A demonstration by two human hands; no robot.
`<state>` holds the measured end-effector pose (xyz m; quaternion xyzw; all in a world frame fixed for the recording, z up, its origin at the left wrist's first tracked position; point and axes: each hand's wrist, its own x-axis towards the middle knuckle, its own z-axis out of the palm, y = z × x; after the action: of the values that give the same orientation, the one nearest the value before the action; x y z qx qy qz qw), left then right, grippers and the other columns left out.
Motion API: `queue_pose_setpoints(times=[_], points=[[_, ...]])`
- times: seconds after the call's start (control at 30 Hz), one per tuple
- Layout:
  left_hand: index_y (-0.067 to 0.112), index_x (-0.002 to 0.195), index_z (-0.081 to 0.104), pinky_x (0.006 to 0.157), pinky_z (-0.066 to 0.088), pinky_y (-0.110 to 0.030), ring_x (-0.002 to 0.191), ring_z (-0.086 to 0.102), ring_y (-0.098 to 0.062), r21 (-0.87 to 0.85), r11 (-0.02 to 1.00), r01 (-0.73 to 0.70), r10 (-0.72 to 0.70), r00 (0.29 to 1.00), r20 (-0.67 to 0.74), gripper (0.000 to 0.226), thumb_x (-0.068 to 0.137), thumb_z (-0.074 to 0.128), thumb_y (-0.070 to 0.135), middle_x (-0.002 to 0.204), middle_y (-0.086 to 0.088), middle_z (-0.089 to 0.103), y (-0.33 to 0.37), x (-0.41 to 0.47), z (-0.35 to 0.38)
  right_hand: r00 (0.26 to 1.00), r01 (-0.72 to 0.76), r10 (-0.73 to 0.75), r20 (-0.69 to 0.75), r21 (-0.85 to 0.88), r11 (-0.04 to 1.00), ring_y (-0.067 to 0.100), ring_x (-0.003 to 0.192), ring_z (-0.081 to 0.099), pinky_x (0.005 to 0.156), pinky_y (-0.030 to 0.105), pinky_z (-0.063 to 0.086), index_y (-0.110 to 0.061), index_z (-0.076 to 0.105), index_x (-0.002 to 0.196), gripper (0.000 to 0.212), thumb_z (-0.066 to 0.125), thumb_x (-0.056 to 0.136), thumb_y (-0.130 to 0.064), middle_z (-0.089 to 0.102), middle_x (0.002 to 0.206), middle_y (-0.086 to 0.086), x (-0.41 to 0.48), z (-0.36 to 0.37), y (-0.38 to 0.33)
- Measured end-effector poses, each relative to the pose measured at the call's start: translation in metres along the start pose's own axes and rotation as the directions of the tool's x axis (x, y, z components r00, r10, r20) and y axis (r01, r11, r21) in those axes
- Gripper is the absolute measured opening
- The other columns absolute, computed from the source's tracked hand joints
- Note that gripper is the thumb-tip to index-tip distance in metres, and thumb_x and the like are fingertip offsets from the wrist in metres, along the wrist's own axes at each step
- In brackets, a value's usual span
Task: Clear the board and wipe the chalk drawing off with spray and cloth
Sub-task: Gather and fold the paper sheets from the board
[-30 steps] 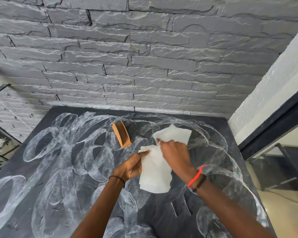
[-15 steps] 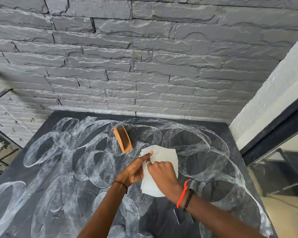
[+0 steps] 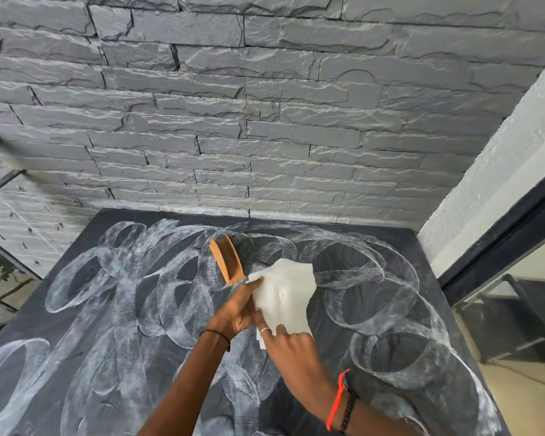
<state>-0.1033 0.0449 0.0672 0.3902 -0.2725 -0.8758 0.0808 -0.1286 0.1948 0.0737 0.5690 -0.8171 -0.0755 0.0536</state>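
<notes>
Hands meet at the cloth (image 3: 285, 294), held above the middle of the board (image 3: 340, 259), toward its far edge. The left hand (image 3: 235, 309) pinches the cloth's left edge with fingers stretched almost straight. The right hand (image 3: 291, 344) reaches up inside it, and the folds cover those fingers, so I cannot tell how far they curl.

Draped this loosely, the cloth could slide off the right fingers on a hard stroke and leave bare skin dragging through chalk. Just beside the left fingertips a brown wedge-shaped piece (image 3: 227, 262) stands tilted near the board's far edge — a careless sweep would likely knock it over, and the clearing looks unfinished while it stands there.

Further out, the chalk drawing (image 3: 123, 272) runs from edge to edge and looks unwiped. No spray is in view — a dry cloth would probably only smear the loops into haze. Both forearms cross the near edge low and could smudge it too.
</notes>
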Motion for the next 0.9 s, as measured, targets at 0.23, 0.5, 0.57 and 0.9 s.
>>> queue_pose_setpoints(times=[0.23,0.5,0.57,0.9], points=[[-0.002,0.116,0.056,0.057,0.061,-0.037,0.070,0.074,-0.025,-0.019,0.997,-0.074,0.075,0.996,0.053,0.024,0.099,0.047,0.012,0.084,-0.014,0.076,0.011,-0.009,-0.009,0.979,0.124,-0.161,0.128,0.256,0.959,0.017,0.050,0.060,0.042,0.022,0.036,-0.028,0.030,0.143,0.087,0.073,0.068,-0.031,0.061,0.068,-0.003,-0.027,0.016,0.010],[-0.001,0.104,0.063,0.063,0.062,-0.039,0.071,0.074,-0.025,0.059,0.998,0.003,-0.010,0.993,0.115,0.022,0.098,0.050,0.015,0.085,-0.016,0.076,0.025,-0.025,-0.016,0.797,-0.588,0.016,0.604,0.769,0.250,0.008,0.069,0.060,0.059,0.018,0.048,-0.014,0.060,0.093,0.014,0.058,0.091,-0.028,0.066,0.083,-0.001,0.000,0.015,0.100],[-0.002,0.108,0.063,0.066,0.062,-0.039,0.072,0.074,-0.026,0.065,0.998,0.011,-0.020,0.989,0.143,0.023,0.097,0.050,0.015,0.088,-0.017,0.076,0.028,-0.027,-0.016,0.820,-0.569,0.071,0.568,0.823,-0.005,0.005,0.098,0.059,0.088,0.026,0.048,-0.014,0.063,0.105,0.037,0.059,0.085,-0.045,0.065,0.105,-0.005,0.009,0.016,0.113],[-0.005,0.105,0.067,0.065,0.062,-0.037,0.073,0.075,-0.025,0.115,0.990,0.078,-0.104,0.967,0.234,0.026,0.096,0.054,0.016,0.090,-0.019,0.075,0.035,-0.037,-0.015,0.851,-0.428,-0.144,0.505,0.509,-0.747,0.023,0.106,0.062,0.091,0.039,0.045,-0.014,0.058,0.126,0.094,0.072,0.052,-0.071,0.063,0.122,0.008,0.033,0.033,0.060]])
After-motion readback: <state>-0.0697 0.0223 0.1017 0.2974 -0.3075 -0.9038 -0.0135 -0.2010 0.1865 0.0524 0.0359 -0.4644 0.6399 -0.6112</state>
